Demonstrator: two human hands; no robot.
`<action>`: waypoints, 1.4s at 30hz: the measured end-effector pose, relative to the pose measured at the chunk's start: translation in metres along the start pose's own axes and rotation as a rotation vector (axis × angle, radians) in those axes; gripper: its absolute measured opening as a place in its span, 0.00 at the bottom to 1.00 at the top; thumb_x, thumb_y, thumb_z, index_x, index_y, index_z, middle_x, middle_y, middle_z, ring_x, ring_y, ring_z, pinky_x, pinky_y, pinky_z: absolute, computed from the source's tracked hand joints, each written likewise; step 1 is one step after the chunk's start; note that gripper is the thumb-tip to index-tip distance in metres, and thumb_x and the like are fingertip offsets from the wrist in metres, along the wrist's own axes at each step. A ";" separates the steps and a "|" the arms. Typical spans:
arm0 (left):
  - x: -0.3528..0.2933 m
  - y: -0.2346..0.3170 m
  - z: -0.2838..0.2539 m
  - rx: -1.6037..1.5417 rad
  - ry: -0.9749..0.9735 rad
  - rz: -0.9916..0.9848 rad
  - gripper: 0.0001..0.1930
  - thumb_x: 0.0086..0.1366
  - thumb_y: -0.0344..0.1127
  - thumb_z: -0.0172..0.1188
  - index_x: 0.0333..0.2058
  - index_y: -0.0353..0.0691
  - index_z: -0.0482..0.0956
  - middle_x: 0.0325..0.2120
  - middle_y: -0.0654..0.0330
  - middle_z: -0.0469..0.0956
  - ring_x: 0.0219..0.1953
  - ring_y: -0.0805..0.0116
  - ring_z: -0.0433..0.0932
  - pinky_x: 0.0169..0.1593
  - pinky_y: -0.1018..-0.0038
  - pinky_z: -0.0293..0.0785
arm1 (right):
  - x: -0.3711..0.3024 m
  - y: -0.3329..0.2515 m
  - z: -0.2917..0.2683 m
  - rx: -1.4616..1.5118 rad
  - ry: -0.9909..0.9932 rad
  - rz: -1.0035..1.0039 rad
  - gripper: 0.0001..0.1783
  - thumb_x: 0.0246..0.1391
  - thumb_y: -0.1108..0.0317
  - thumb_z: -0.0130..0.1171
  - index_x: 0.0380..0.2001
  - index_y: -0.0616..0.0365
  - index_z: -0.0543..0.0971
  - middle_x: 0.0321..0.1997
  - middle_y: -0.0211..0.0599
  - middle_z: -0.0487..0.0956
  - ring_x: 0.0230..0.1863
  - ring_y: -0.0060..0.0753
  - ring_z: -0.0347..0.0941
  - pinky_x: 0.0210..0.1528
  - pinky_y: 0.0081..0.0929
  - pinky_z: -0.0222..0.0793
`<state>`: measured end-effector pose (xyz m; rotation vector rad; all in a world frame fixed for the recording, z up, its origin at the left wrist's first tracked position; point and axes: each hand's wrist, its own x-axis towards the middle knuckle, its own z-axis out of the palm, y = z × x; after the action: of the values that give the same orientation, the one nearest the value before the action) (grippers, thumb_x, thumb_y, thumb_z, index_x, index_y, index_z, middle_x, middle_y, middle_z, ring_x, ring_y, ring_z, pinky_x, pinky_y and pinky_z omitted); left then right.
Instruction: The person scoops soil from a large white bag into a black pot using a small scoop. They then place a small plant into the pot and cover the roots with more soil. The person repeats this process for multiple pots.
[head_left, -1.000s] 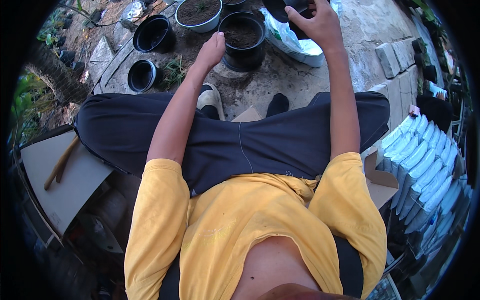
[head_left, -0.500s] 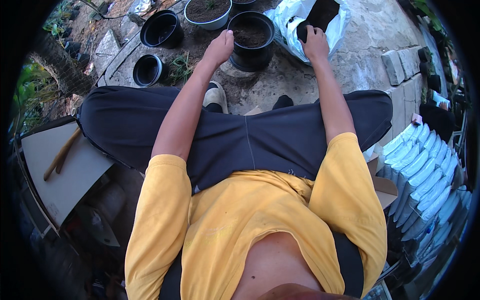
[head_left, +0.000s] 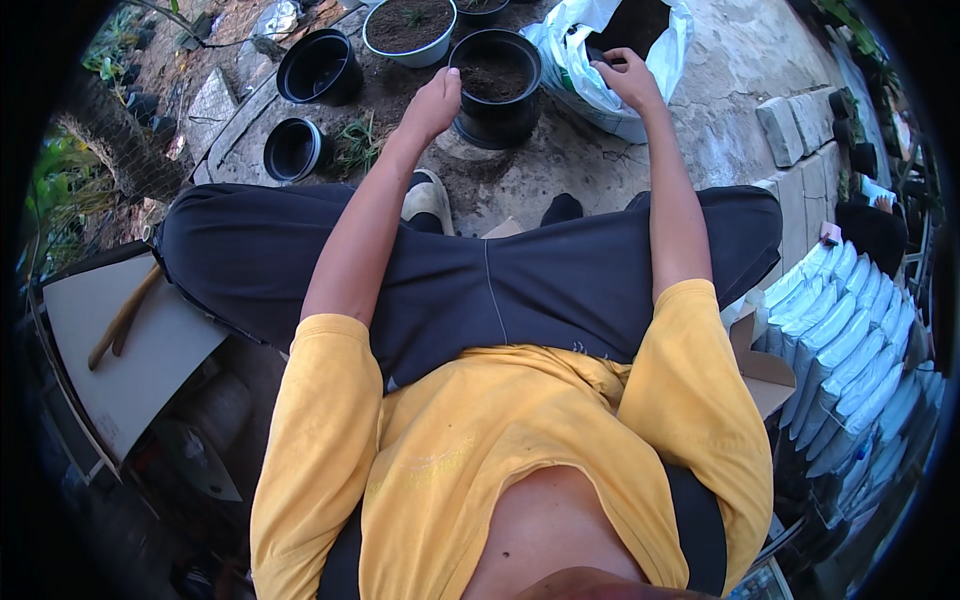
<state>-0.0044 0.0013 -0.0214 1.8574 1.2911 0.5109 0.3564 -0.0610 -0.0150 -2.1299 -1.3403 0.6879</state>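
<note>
My left hand is closed on the left rim of a round black plant pot partly filled with dark soil. To the right stands an open white plastic bag with dark soil inside. My right hand is at the bag's near opening, fingers bent around a small black object. Only a sliver of that object shows, so its kind is hard to make out.
A white bowl-shaped pot of soil and two black pots, one larger and one smaller, stand to the left. Concrete blocks lie at the right, near stacked filled plastic bags. Wooden sticks rest on a pale board.
The black object in my right hand has tilted and shows less, and the hand has turned at the bag. My left hand stays on the pot's rim. The view has shifted slightly.
</note>
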 end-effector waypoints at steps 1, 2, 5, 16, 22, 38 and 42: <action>0.004 0.003 0.005 -0.007 -0.015 0.017 0.26 0.75 0.53 0.33 0.49 0.37 0.72 0.47 0.34 0.77 0.54 0.32 0.71 0.57 0.48 0.67 | 0.002 0.013 -0.015 0.107 0.032 0.014 0.34 0.48 0.43 0.69 0.51 0.54 0.78 0.49 0.49 0.83 0.50 0.44 0.80 0.55 0.37 0.73; 0.002 0.003 0.004 -0.002 -0.027 -0.009 0.26 0.76 0.52 0.33 0.51 0.36 0.72 0.48 0.36 0.77 0.55 0.34 0.72 0.58 0.51 0.67 | 0.001 0.009 -0.020 0.222 0.043 0.015 0.34 0.47 0.42 0.69 0.51 0.54 0.78 0.48 0.49 0.83 0.49 0.42 0.81 0.55 0.36 0.73; 0.000 0.004 0.000 0.012 -0.032 -0.064 0.27 0.77 0.51 0.33 0.54 0.33 0.72 0.49 0.39 0.77 0.55 0.40 0.74 0.59 0.58 0.67 | -0.014 -0.017 -0.053 0.159 0.125 -0.019 0.32 0.50 0.45 0.69 0.50 0.57 0.78 0.43 0.46 0.83 0.43 0.33 0.80 0.49 0.30 0.73; 0.000 0.002 0.001 0.021 -0.018 -0.071 0.27 0.77 0.52 0.33 0.50 0.32 0.72 0.46 0.38 0.77 0.54 0.40 0.75 0.57 0.58 0.67 | -0.073 -0.157 -0.065 0.221 0.104 -0.260 0.30 0.49 0.57 0.71 0.49 0.62 0.72 0.37 0.44 0.79 0.36 0.35 0.78 0.41 0.37 0.76; -0.004 0.002 -0.003 0.012 -0.026 -0.019 0.27 0.75 0.53 0.32 0.51 0.37 0.72 0.49 0.34 0.76 0.56 0.33 0.71 0.59 0.49 0.67 | -0.072 -0.146 -0.042 -0.567 0.809 -0.427 0.31 0.43 0.54 0.71 0.48 0.59 0.75 0.43 0.46 0.76 0.46 0.46 0.74 0.50 0.41 0.73; -0.003 0.004 -0.003 0.009 -0.025 -0.030 0.27 0.75 0.52 0.33 0.50 0.35 0.72 0.48 0.35 0.76 0.55 0.33 0.71 0.58 0.49 0.66 | -0.017 -0.007 0.040 -0.586 -0.008 -0.071 0.31 0.51 0.55 0.66 0.55 0.55 0.71 0.52 0.54 0.78 0.54 0.57 0.76 0.55 0.49 0.73; -0.002 0.001 -0.003 0.013 -0.015 -0.013 0.27 0.75 0.52 0.33 0.51 0.36 0.72 0.48 0.35 0.76 0.55 0.33 0.71 0.58 0.49 0.66 | -0.002 0.000 0.032 -0.394 -0.073 -0.016 0.34 0.52 0.52 0.63 0.60 0.53 0.72 0.55 0.52 0.79 0.58 0.55 0.75 0.59 0.45 0.71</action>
<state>-0.0069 0.0005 -0.0184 1.8588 1.2983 0.4821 0.3348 -0.0580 -0.0384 -2.4116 -1.6412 0.5319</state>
